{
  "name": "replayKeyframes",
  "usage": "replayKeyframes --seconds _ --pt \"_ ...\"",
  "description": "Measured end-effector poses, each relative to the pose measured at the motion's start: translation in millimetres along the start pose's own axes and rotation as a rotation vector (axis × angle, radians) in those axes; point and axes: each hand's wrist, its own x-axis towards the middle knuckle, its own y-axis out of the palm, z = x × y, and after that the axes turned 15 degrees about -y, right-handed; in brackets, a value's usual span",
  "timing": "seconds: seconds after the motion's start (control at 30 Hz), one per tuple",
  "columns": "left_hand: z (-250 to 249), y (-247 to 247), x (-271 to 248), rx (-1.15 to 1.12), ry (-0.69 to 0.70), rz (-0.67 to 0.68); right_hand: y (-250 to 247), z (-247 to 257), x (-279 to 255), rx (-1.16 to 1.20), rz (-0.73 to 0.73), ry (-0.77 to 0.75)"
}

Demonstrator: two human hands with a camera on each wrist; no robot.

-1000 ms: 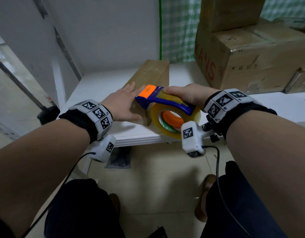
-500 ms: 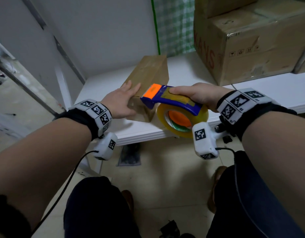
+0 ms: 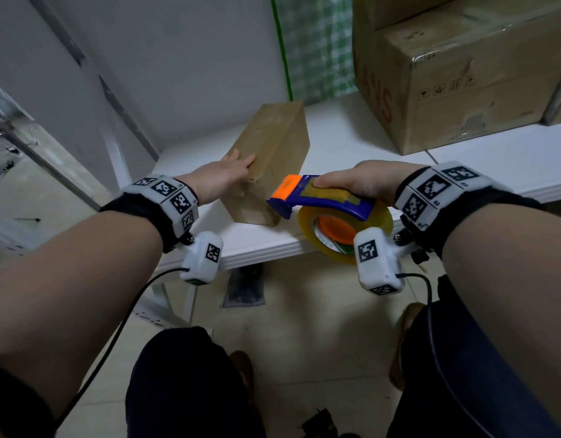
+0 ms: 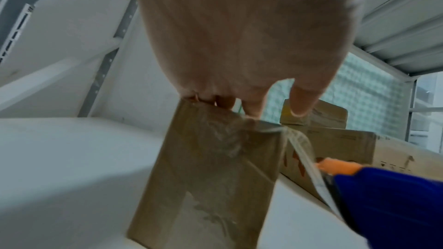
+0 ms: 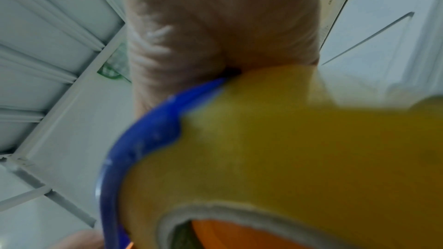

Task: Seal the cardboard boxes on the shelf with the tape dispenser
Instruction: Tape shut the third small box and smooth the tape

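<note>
A narrow brown cardboard box (image 3: 274,143) (image 4: 210,168) lies on the white shelf (image 3: 352,147), its near end close to the shelf's front edge. My left hand (image 3: 224,177) (image 4: 239,44) rests flat on the box's near top-left edge with straight fingers. My right hand (image 3: 364,181) (image 5: 220,26) grips a blue and orange tape dispenser (image 3: 323,203) (image 4: 383,192) carrying a yellowish tape roll (image 3: 345,230) (image 5: 299,149), just right of the box's near end. A strip of clear tape (image 4: 304,154) stretches from the box's top corner to the dispenser.
A large cardboard box (image 3: 462,77) with another stacked on top stands at the back right of the shelf. A green checked sheet (image 3: 317,49) hangs behind. A white wall (image 3: 178,58) and shelf post (image 3: 115,153) close the left side. Tiled floor (image 3: 304,327) and my knees lie below.
The dispenser has pulled back off the box's near end toward me and to the right, drawing tape with it. My left hand stays on the box.
</note>
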Motion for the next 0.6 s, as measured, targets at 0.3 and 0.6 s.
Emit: replayKeyframes --seconds 0.3,0.6 --pt "-16.0 1.9 3.7 0.010 -0.114 -0.176 6.8 24.1 5.0 -0.081 0.027 0.013" --pt "-15.4 -0.9 11.2 -0.016 -0.085 -0.256 11.7 40.5 17.3 -0.099 0.064 0.050"
